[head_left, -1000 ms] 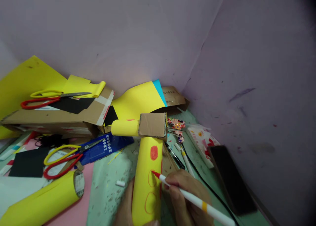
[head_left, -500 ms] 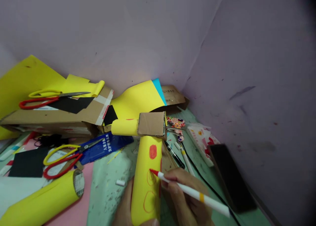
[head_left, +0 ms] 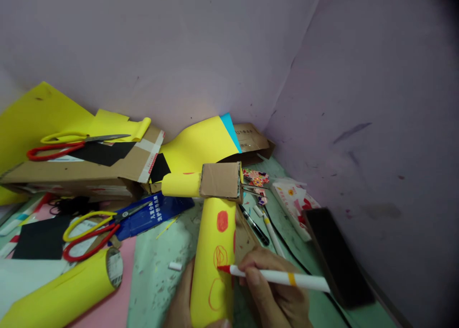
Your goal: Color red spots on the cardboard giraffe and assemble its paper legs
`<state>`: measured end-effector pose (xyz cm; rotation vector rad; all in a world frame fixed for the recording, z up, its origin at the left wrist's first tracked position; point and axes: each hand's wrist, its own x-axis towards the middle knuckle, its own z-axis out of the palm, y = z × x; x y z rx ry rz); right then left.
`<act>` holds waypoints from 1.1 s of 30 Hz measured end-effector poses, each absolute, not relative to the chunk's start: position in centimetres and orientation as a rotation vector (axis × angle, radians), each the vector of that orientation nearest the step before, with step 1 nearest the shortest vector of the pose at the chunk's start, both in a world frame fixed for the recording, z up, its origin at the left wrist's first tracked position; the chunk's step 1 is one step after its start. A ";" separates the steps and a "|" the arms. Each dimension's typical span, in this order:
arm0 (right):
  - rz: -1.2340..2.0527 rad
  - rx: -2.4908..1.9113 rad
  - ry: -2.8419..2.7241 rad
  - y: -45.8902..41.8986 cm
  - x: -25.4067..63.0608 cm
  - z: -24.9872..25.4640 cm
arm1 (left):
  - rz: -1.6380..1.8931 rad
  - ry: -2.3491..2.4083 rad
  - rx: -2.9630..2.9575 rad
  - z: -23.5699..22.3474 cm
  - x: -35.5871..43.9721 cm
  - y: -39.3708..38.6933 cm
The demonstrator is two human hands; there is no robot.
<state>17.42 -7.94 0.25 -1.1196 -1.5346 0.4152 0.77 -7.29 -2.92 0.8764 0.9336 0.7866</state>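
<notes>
A yellow paper-covered tube (head_left: 206, 282) stands before me, with a brown cardboard box piece (head_left: 219, 180) and a shorter yellow roll (head_left: 181, 184) at its top end. On its face are a filled red spot, a partly scribbled oval and a bare outlined oval. My left hand (head_left: 181, 292) is wrapped round the lower tube, partly hidden behind it. A white marker with a red tip (head_left: 276, 276) is pinched in my right hand (head_left: 274, 289). Its tip touches the tube at the lower edge of the scribbled oval.
Red-and-yellow scissors (head_left: 91, 232) lie at left above another yellow tube (head_left: 64, 289). A second pair (head_left: 77, 144) rests on a cardboard box (head_left: 89, 172). Rightward are a phone (head_left: 337, 256), a wipes packet (head_left: 294, 203), a black pen (head_left: 255, 226) and a small white cap (head_left: 175, 266).
The marker tip has moved down from the top of the middle oval to its lower edge. More red scribble lines now show inside that oval. My left hand holds still.
</notes>
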 end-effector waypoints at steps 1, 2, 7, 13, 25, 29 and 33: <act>0.425 -1.145 -1.501 -8.0 17.2 0.2 | 0.784 0.948 0.882 -2.9 0.8 -7.2; 0.417 -1.171 -1.456 -8.0 17.0 0.1 | 0.782 0.955 0.884 -3.0 0.8 -7.1; 0.400 -1.150 -1.358 -7.9 16.2 -0.2 | 0.809 0.932 0.868 -2.8 1.2 -6.9; 0.400 -1.156 -1.386 -7.7 16.3 0.3 | 0.802 0.935 0.854 -2.5 1.1 -6.7; 0.376 -1.146 -1.408 -7.7 16.5 0.1 | 0.813 0.936 0.855 -2.4 1.1 -6.8; 0.358 -1.122 -1.457 -7.7 17.1 0.3 | 0.811 0.949 0.869 -2.4 1.0 -6.8; 0.340 -1.106 -1.557 -7.8 17.5 0.2 | 0.816 0.967 0.885 -2.4 1.0 -6.8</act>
